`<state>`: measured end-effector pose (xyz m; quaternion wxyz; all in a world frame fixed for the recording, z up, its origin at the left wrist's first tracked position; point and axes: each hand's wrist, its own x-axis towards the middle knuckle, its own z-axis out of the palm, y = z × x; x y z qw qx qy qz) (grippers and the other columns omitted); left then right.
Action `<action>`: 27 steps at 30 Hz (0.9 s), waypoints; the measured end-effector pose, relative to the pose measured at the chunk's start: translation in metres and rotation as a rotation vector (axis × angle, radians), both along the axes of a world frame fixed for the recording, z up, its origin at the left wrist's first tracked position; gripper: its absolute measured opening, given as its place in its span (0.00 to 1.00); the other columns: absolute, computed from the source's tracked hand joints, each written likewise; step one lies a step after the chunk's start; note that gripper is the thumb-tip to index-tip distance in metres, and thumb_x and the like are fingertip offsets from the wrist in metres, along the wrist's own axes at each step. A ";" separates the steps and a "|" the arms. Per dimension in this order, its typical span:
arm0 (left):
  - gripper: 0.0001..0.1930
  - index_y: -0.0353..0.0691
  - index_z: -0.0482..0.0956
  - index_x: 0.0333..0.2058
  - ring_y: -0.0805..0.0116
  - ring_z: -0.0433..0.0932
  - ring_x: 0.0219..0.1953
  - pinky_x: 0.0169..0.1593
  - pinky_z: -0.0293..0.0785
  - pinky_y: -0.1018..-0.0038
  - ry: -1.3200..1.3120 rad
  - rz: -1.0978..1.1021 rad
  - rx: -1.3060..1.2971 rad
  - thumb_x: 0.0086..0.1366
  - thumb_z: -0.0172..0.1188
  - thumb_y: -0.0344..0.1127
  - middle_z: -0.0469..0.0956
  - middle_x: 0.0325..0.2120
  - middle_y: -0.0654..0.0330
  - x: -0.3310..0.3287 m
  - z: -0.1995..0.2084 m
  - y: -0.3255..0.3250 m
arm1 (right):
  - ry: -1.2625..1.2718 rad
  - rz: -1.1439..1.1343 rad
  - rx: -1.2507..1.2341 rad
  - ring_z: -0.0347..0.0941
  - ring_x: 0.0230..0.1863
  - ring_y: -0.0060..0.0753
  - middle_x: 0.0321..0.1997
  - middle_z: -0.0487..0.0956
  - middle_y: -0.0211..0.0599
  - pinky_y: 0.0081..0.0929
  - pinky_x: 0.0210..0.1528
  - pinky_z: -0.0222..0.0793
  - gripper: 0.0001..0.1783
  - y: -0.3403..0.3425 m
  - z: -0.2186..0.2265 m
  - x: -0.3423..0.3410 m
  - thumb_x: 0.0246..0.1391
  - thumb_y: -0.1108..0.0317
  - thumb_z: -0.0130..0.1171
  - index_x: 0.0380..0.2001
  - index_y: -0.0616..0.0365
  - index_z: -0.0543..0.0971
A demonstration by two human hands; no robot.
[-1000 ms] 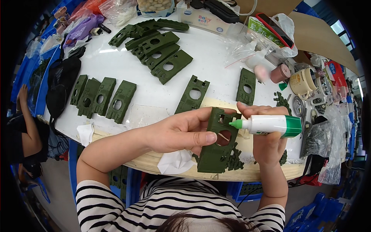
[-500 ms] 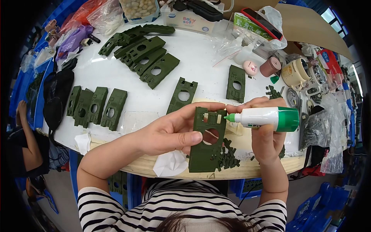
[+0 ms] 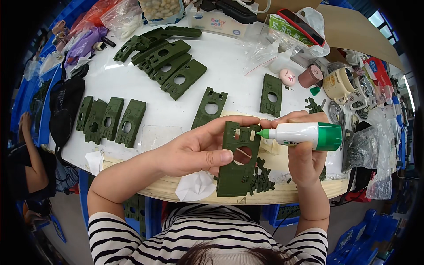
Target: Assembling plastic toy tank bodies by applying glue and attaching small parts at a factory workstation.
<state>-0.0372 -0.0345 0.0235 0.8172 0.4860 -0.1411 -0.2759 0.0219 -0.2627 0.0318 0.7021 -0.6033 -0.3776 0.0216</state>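
My left hand grips a dark green plastic model tank hull, with the thumb over its face and the fingers behind its far edge. The hull has a round hole and small rectangular openings near its far end. In my right hand lies a white glue bottle with a green base, held sideways. Its green nozzle points left and meets, or nearly meets, the hull's far right edge; contact is hard to make out. Small dark green pieces are heaped just beyond the hull's right side.
Several more green hulls stand on the white table, among them one hull just beyond my left hand and another farther right. White paper lies at the wooden edge. A cream mug and plastic bags crowd the right. Another person's arm shows far left.
Hull and bottle stay almost in place in my hands; the hull has shifted very slightly right. The whole view has moved a touch.
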 end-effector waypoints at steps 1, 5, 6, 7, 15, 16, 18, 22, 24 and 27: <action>0.37 0.36 0.51 0.65 0.60 0.69 0.56 0.57 0.67 0.62 -0.016 0.007 0.002 0.65 0.57 0.46 0.55 0.65 0.55 0.000 -0.001 0.000 | 0.009 -0.001 0.008 0.76 0.46 0.42 0.43 0.75 0.51 0.33 0.49 0.73 0.21 0.001 0.000 -0.001 0.61 0.57 0.53 0.44 0.66 0.66; 0.36 0.36 0.51 0.65 0.60 0.68 0.57 0.57 0.67 0.63 -0.032 0.021 0.011 0.65 0.56 0.46 0.54 0.65 0.54 0.001 -0.003 -0.001 | 0.022 0.000 0.025 0.77 0.46 0.43 0.42 0.75 0.51 0.34 0.48 0.73 0.21 0.002 0.000 -0.001 0.61 0.57 0.53 0.44 0.66 0.66; 0.36 0.36 0.51 0.65 0.60 0.68 0.57 0.58 0.67 0.63 -0.025 0.020 0.013 0.65 0.56 0.46 0.54 0.65 0.54 0.000 -0.004 -0.001 | 0.019 0.000 0.024 0.77 0.46 0.43 0.42 0.75 0.51 0.34 0.48 0.73 0.21 0.001 0.000 -0.001 0.61 0.57 0.53 0.44 0.66 0.66; 0.36 0.36 0.51 0.65 0.60 0.68 0.57 0.58 0.67 0.63 -0.024 0.019 0.012 0.65 0.56 0.46 0.54 0.65 0.54 0.000 -0.004 -0.001 | 0.014 -0.002 0.023 0.77 0.46 0.43 0.42 0.75 0.51 0.34 0.48 0.73 0.21 0.001 0.000 -0.001 0.61 0.57 0.53 0.44 0.66 0.66; 0.36 0.36 0.51 0.65 0.61 0.67 0.58 0.58 0.66 0.62 -0.035 0.016 -0.011 0.66 0.56 0.45 0.53 0.65 0.54 0.000 -0.006 -0.001 | -0.026 -0.033 0.001 0.76 0.45 0.40 0.42 0.75 0.51 0.33 0.47 0.73 0.21 0.001 0.001 -0.001 0.61 0.56 0.53 0.43 0.67 0.68; 0.36 0.36 0.51 0.65 0.61 0.67 0.58 0.58 0.66 0.62 -0.035 0.017 -0.012 0.66 0.56 0.45 0.53 0.65 0.53 0.000 -0.006 -0.001 | -0.023 -0.034 -0.006 0.76 0.45 0.40 0.42 0.75 0.51 0.33 0.47 0.73 0.21 0.001 0.001 -0.001 0.61 0.56 0.53 0.43 0.67 0.68; 0.36 0.37 0.51 0.65 0.61 0.67 0.58 0.58 0.66 0.62 -0.034 0.018 -0.007 0.66 0.56 0.45 0.53 0.65 0.54 0.000 -0.007 -0.001 | -0.018 -0.036 -0.020 0.76 0.45 0.39 0.42 0.75 0.51 0.33 0.48 0.73 0.21 0.000 0.001 -0.001 0.61 0.56 0.54 0.43 0.67 0.68; 0.36 0.37 0.51 0.65 0.61 0.68 0.57 0.57 0.67 0.63 -0.022 0.015 -0.010 0.66 0.56 0.45 0.53 0.65 0.54 0.000 -0.007 -0.001 | -0.019 -0.021 0.000 0.76 0.45 0.41 0.42 0.75 0.52 0.33 0.48 0.73 0.21 0.001 0.000 0.000 0.61 0.57 0.53 0.44 0.67 0.67; 0.36 0.37 0.51 0.65 0.61 0.68 0.57 0.57 0.68 0.63 0.002 0.006 0.000 0.66 0.56 0.45 0.53 0.65 0.55 0.000 -0.003 0.000 | -0.014 -0.012 0.011 0.76 0.45 0.42 0.42 0.75 0.52 0.33 0.48 0.73 0.21 0.001 0.000 0.000 0.61 0.57 0.53 0.44 0.67 0.67; 0.36 0.38 0.50 0.65 0.61 0.68 0.57 0.56 0.70 0.63 -0.010 0.012 -0.004 0.65 0.56 0.45 0.53 0.65 0.56 0.000 -0.004 0.000 | 0.009 -0.008 0.026 0.77 0.46 0.43 0.43 0.75 0.52 0.34 0.48 0.73 0.21 0.003 0.001 -0.002 0.61 0.57 0.53 0.44 0.67 0.66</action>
